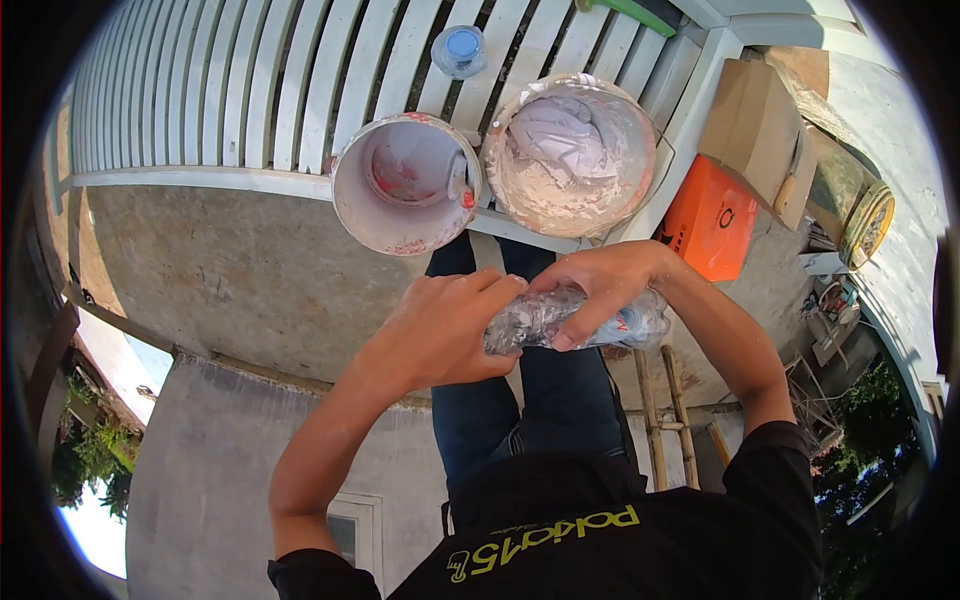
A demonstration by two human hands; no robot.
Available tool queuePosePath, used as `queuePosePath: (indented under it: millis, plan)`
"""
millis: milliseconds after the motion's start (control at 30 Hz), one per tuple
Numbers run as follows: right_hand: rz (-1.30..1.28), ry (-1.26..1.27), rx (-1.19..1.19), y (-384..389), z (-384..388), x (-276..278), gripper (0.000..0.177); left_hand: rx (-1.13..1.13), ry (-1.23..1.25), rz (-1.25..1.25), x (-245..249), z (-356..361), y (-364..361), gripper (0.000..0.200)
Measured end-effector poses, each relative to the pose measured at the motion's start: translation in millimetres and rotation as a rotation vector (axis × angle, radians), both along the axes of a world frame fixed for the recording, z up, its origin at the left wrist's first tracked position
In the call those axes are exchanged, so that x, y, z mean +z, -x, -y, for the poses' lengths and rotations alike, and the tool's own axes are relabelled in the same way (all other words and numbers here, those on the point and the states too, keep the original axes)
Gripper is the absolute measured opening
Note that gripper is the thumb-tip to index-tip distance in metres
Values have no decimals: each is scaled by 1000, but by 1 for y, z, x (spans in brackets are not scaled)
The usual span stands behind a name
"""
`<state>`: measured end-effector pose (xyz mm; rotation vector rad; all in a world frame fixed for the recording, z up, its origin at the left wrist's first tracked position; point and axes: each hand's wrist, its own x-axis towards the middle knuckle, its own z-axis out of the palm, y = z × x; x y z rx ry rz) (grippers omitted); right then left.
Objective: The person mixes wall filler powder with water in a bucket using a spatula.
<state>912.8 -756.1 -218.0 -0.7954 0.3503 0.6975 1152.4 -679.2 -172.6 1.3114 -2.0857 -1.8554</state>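
Observation:
A clear, crumpled plastic bottle (pixel 640 322) with a bit of blue and red label lies sideways between my hands, in front of my body. My left hand (pixel 445 325) is wrapped round one end of it. Around its middle, the fingers and thumb of my right hand (pixel 600 285) are closed. Just beyond my hands stand a whitish bucket (pixel 408 235) with red stains inside and a wider bucket (pixel 635 180) holding pale, thick paste. A handle rests inside the first bucket. Behind them is a clear bottle with a blue cap (pixel 461 48).
The buckets stand on a white slatted bench (pixel 260 90). An orange box (pixel 712 220) and a cardboard box (pixel 750 120) are at the right, near a dirty yellow-rimmed bucket (pixel 868 225). A bamboo ladder (pixel 680 410) lies lower right. Something green (pixel 640 14) is on the bench's far edge.

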Motion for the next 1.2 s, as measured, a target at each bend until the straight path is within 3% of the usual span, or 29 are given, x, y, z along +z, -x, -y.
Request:
queuePosePath:
  millis: [100, 233, 333, 433, 533, 633, 733, 900, 1033, 1133, 1200]
  plan:
    - [-92, -368, -88, 7, -2, -9, 69, 9, 26, -35, 0, 0, -2, 64]
    - [-183, -759, -148, 15, -11, -24, 70, 36, 371, -12, 3, -1, 7, 62]
    - [-208, -851, -68, 11, -11, -27, 76, 10, 392, 26, -5, -8, 10, 62]
    - [-391, -708, -68, 9, -8, -18, 77, 4, 268, 1, -9, -11, 5, 61]
    - [-299, -50, -83, 22, 14, -29, 84, 52, 162, 3, -8, -13, -1, 56]
    - [-109, 585, -367, 24, 31, 18, 78, 134, 48, -15, -9, -11, -8, 54]
    - [154, 1134, -171, 10, 21, 68, 85, 203, -4, -50, -12, -4, -14, 50]
    - [122, 974, -140, 14, 4, 59, 71, 165, -42, -44, -14, -7, -18, 54]
    - [232, 903, -304, 24, 5, 43, 65, 206, -74, -57, -15, -9, -19, 54]
    - [164, 1057, -504, 32, 2, 32, 65, 279, -63, -31, -14, -10, -20, 55]
    - [-124, 903, -541, 31, 4, 45, 62, 359, -43, 4, -11, -12, -19, 56]
